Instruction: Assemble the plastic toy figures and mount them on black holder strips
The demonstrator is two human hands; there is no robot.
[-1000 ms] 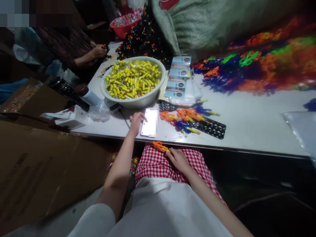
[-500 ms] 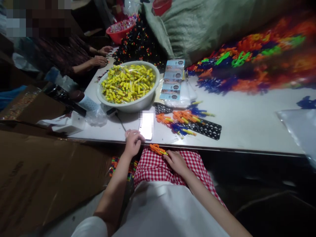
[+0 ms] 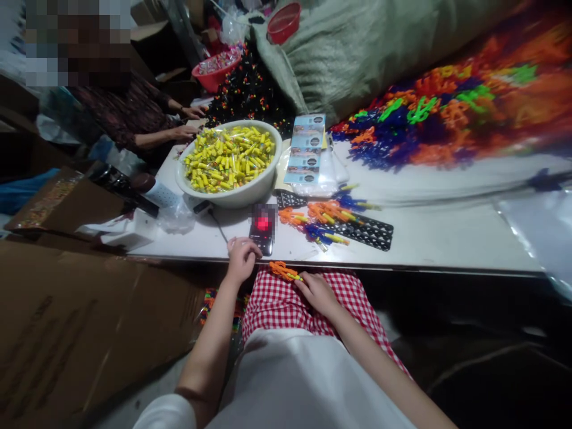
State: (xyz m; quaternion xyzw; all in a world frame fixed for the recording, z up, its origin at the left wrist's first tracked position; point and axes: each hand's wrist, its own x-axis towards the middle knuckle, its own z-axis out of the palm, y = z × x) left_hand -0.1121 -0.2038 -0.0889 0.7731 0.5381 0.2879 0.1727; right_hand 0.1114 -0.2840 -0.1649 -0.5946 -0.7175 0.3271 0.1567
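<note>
Left hand (image 3: 241, 260) loosely curled, gripping nothing, at table (image 3: 447, 238) edge; phone (image 3: 263, 229) just ahead-right, touching fingertips, long axis pointing away. Right hand (image 3: 318, 292) in lap pinches orange plastic piece (image 3: 283, 271), which juts leftward.

The phone (image 3: 263, 227) screen at the desk's (image 3: 447, 238) near edge is blurred out (only a red glow shows). Whether the left hand (image 3: 241, 259) touches it cannot be told. The right hand (image 3: 318, 293) covers one end of the orange piece (image 3: 282, 271); its grip is unclear. The bright pile (image 3: 447, 113) at the far right corner is smeared, and the picture's right edge cuts off the clear sheet (image 3: 536, 232).
</note>
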